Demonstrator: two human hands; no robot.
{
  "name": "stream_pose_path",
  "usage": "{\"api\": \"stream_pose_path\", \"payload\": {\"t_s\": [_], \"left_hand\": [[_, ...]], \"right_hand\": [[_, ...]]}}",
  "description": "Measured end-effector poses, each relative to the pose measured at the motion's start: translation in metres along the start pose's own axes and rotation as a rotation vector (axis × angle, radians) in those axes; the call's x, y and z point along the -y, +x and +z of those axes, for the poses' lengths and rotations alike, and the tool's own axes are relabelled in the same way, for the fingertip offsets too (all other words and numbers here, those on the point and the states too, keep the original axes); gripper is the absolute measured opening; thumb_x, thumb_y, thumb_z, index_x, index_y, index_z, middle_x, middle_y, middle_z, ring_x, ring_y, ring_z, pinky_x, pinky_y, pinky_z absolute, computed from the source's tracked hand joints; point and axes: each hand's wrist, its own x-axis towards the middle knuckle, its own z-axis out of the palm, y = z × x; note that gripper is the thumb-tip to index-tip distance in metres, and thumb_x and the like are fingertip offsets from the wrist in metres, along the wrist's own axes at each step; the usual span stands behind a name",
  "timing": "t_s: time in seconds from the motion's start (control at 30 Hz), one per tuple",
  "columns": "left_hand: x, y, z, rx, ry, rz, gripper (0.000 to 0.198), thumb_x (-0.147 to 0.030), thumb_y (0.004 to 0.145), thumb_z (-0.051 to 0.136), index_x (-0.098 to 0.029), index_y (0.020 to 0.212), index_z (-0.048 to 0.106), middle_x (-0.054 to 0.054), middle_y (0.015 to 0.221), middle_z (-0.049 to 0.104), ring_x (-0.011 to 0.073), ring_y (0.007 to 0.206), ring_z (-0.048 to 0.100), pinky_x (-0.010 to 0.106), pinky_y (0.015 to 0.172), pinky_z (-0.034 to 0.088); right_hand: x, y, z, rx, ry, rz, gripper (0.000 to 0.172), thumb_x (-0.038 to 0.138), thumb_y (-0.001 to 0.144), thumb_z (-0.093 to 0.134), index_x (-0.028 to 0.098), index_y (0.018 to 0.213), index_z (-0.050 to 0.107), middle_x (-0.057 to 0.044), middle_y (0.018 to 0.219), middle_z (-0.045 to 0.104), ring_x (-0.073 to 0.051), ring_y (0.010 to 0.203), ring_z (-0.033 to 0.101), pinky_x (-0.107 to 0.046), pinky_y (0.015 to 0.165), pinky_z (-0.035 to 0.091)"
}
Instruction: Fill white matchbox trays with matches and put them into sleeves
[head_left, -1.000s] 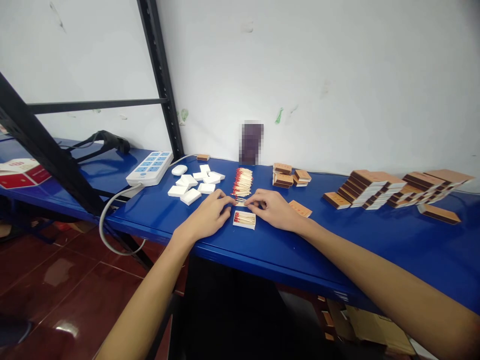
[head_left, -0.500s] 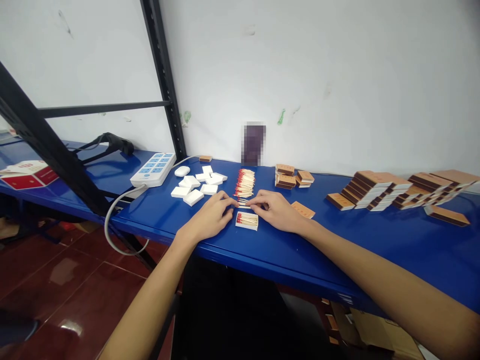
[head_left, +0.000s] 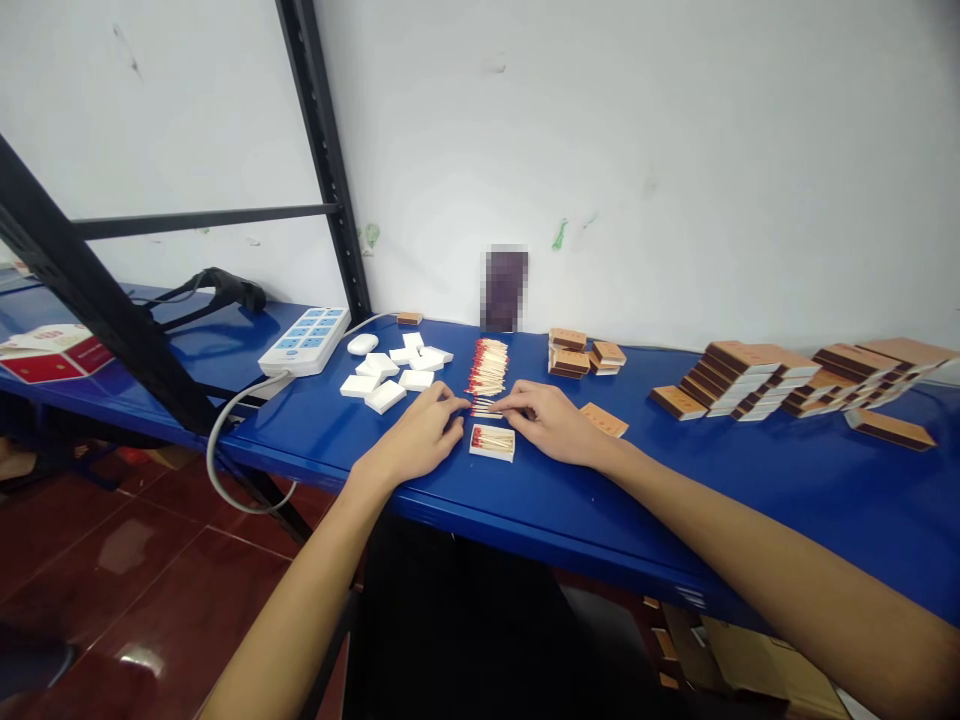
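Observation:
A long row of red-headed matches [head_left: 489,366] lies on the blue table in front of me. At its near end, the index fingertip of my left hand [head_left: 424,432] touches the red heads, its fingers curled. My right hand [head_left: 551,422], also with bent fingers, presses its fingertips on the plain ends of the same few matches [head_left: 482,407]. Just nearer to me, between both hands, sits a white matchbox tray [head_left: 493,456] with matches in it, heads to the left. An orange matchbox sleeve [head_left: 604,421] lies flat beyond my right wrist.
White matchbox trays [head_left: 386,396] are scattered at left, near a white power strip [head_left: 306,342] and a white rounded object [head_left: 363,344]. Orange matchboxes [head_left: 568,360] stand behind my right hand; larger stacks [head_left: 739,375] fill the right. A black metal post [head_left: 326,160] rises at left.
The view has shifted very slightly. My hands stay at the near end of the row, and the tray has not moved on the table.

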Motion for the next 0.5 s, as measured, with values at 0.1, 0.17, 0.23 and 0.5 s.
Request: {"api": "stream_pose_path", "payload": {"t_s": [0.1,0.17,0.23,0.5], "left_hand": [[0.0002,0.0000,-0.0002,0.003,-0.005,-0.001,0.037,-0.026,0.095,0.038,-0.017,0.125,0.059,0.008,0.110,0.051,0.0204,0.105,0.053,0.036,0.099,0.043],[0.0003,0.0002,-0.0002,0.003,-0.006,0.002,0.037,-0.026,0.095,0.038,-0.017,0.125,0.059,0.008,0.109,0.051,0.0202,0.104,0.053,0.036,0.099,0.043],[0.0006,0.0006,-0.0002,0.002,-0.005,0.003,0.037,-0.026,0.095,0.038,-0.017,0.125,0.059,0.008,0.108,0.051,0.0199,0.103,0.053,0.036,0.099,0.043],[0.0009,0.0002,0.0001,-0.001,-0.008,0.004,0.036,-0.026,0.096,0.038,-0.019,0.124,0.059,0.007,0.110,0.051,0.0202,0.104,0.053,0.036,0.099,0.043]], "right_hand": [[-0.0002,0.0001,-0.0002,0.011,-0.015,-0.003,0.032,0.015,0.090,0.046,0.020,0.106,0.074,-0.005,0.085,0.061,-0.014,0.071,0.055,-0.026,0.066,0.040],[-0.0004,0.0000,0.0001,0.010,-0.022,-0.004,0.033,0.015,0.091,0.045,0.021,0.108,0.073,-0.005,0.085,0.060,-0.014,0.072,0.055,-0.026,0.066,0.040],[-0.0008,-0.0002,0.0006,0.007,-0.024,-0.003,0.033,0.016,0.091,0.045,0.021,0.110,0.072,-0.005,0.086,0.061,-0.014,0.073,0.055,-0.026,0.067,0.040],[-0.0018,0.0004,0.0011,0.009,-0.014,0.006,0.032,0.017,0.092,0.046,0.021,0.108,0.073,-0.005,0.087,0.061,-0.015,0.074,0.055,-0.027,0.067,0.040]]}}
